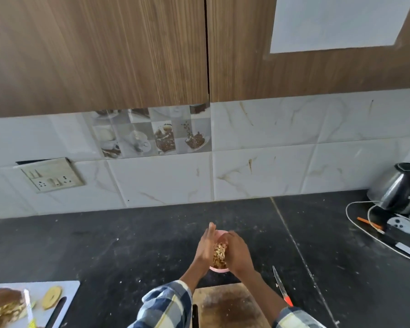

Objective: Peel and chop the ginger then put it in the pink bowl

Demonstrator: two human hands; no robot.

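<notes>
Over the pink bowl (pixel 219 270) on the dark counter, both my hands come together with a pile of chopped ginger (pixel 219 256) between the palms. My left hand (pixel 206 247) stands on edge with straight fingers against the left side of the pile. My right hand (pixel 237 254) cups the pile from the right, its fingers curved over the top. The hands hide most of the bowl; only its near rim and a bit of the far rim show.
A wooden chopping board (pixel 225 304) lies just in front of the bowl. To its right lies a knife (pixel 281 288) with an orange handle. A white board (pixel 64 287) with a ginger slice (pixel 51 297) sits at the lower left. A steel kettle (pixel 399 189) and cable stand far right.
</notes>
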